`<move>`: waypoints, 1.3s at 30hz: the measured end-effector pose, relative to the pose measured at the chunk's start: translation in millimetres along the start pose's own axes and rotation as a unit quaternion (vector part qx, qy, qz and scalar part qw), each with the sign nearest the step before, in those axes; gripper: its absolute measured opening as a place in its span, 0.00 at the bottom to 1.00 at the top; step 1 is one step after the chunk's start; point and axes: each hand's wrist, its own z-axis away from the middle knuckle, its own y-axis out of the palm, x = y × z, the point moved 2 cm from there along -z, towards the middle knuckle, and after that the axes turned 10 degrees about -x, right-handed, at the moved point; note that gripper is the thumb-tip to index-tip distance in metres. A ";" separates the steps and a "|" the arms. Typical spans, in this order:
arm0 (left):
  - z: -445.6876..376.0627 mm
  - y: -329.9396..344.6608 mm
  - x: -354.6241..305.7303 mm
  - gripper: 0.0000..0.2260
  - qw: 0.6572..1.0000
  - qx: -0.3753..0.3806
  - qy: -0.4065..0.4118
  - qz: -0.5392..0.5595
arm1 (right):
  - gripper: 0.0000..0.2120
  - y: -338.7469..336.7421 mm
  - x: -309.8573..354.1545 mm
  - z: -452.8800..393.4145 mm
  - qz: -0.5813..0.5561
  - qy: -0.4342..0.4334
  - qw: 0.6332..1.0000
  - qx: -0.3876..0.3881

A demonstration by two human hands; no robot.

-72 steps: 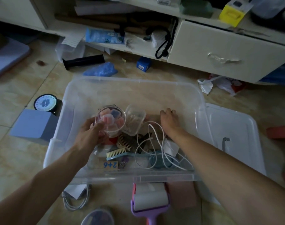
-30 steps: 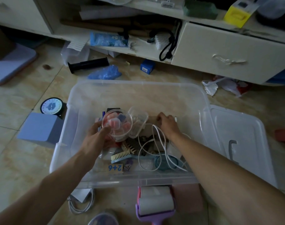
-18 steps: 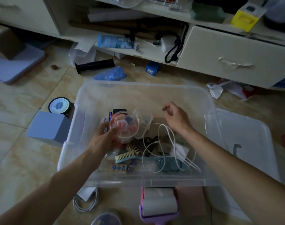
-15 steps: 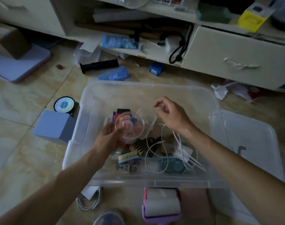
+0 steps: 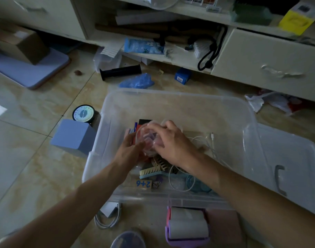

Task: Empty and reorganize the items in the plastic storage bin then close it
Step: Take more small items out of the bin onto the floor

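A clear plastic storage bin (image 5: pixel 172 97) stands open on the tiled floor. Over its middle, my left hand (image 5: pixel 130 149) grips a small round clear container (image 5: pixel 146 138) with pink and blue pieces inside. My right hand (image 5: pixel 171 142) lies over the container's top and right side, fingers curled round it. Below the hands in the bin lie a white cable (image 5: pixel 178 176), a blue brush (image 5: pixel 150 171), a tan hair clip (image 5: pixel 161 162), a "2+6" card (image 5: pixel 143 184) and a teal round lid (image 5: pixel 197 185). The bin's clear lid (image 5: pixel 287 169) lies flat to the right.
A blue box (image 5: pixel 73 136) and a round dial (image 5: pixel 83 113) sit left of the bin. A lint roller (image 5: pixel 187 226), a coiled cable (image 5: pixel 108 215) and a round lid (image 5: pixel 128 239) lie in front. Cluttered shelves and a drawer (image 5: pixel 271 63) stand behind.
My right hand left the cable, rose and crossed left onto the round container held by my left hand. The view shifted left and tilted slightly.
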 end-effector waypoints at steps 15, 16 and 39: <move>1.5 3.4 -1.0 0.15 0.999 0.013 -0.008 -0.034 | 0.13 -2.8 -21.5 -1.0 -0.025 -0.145 0.984 -0.096; 2.5 3.6 -1.8 0.15 0.999 0.011 -0.011 -0.040 | 0.12 -3.6 -24.1 -2.4 -0.026 -0.134 0.985 -0.102; 16.0 -28.2 -2.4 0.12 0.982 0.016 -0.097 -0.161 | 0.21 74.2 0.8 -106.0 0.120 -0.065 0.975 0.173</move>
